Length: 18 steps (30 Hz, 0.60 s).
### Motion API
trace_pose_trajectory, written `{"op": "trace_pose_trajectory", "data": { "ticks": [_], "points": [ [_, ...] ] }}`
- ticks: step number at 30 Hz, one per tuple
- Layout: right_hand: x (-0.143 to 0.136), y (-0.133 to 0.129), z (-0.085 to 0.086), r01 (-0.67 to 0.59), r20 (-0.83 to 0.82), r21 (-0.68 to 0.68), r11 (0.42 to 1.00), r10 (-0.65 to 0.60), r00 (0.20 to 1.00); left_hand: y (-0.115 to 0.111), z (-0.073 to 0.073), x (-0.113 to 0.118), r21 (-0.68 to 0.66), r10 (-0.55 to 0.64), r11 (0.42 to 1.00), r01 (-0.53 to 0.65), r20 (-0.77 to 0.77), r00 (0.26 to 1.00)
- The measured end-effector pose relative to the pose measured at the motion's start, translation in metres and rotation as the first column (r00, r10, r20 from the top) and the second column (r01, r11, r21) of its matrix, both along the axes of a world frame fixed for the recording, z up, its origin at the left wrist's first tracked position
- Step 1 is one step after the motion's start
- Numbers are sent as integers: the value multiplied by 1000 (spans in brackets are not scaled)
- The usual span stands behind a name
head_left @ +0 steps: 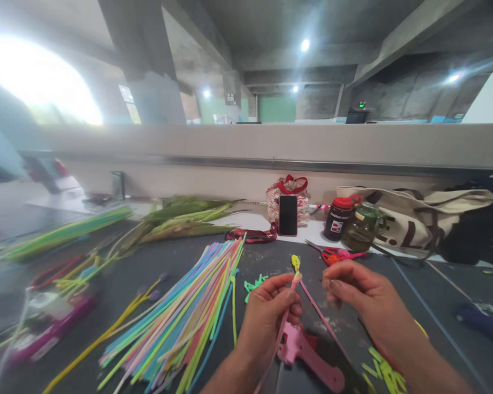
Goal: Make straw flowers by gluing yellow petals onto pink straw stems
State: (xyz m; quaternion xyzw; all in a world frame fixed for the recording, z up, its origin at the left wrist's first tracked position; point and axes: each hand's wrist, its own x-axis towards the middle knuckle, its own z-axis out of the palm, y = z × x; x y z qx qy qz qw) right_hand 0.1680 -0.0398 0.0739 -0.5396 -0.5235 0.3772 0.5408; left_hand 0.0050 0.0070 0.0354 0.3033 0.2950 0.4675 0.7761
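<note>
My left hand [271,309] pinches a pink pipe cleaner [297,277] just below its twisted yellow tip [296,262]. One pink strand runs down past the wrist, while another pink strand [322,316] slants down to the right. To the right of the tip, apart from it, my right hand [367,301] is raised with thumb and curled fingers drawn together; whether anything sits between them cannot be made out. Below and between both hands lies a pink glue gun [312,358]. Short yellow-green pieces [383,371] lie by my right forearm, and green cut pieces [254,284] beside my left hand.
A large fan of coloured pipe cleaners [176,323] covers the left middle of the dark table. Behind stand a phone [288,216], a red-lidded bottle [337,220], a green bottle [361,229] and a canvas bag [410,219]. Red-handled scissors [332,256] lie beyond my right hand.
</note>
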Motion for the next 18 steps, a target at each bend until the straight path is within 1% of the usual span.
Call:
{"op": "trace_pose_trajectory", "data": {
  "ticks": [2,4,7,9,11,12,16,18],
  "points": [
    [-11,10,4,-24,-146,53,998,31,989,1,1,0,-32,10,999,-9,27,1000],
    [-17,19,4,2,-211,76,997,14,977,3,1,0,-70,10,997,-7,39,999],
    [-20,28,1,32,-246,12,999,-28,969,7,-1,-1,-81,19,997,-15,45,999],
    [-20,29,0,-13,-268,-67,998,-6,963,10,-3,-1,-80,14,997,-10,57,998],
    [-19,29,0,-70,-266,-124,990,35,963,10,-3,0,-97,5,995,2,69,998],
    [-18,28,0,-93,-254,-129,987,57,966,10,-3,0,-109,6,994,2,74,997],
    [-15,30,-3,-180,-145,-49,982,171,975,6,-1,1,-115,21,993,-12,74,997],
    [-12,32,-5,-222,-102,-36,974,217,971,4,0,1,-98,22,995,-17,48,999]
  ]
}}
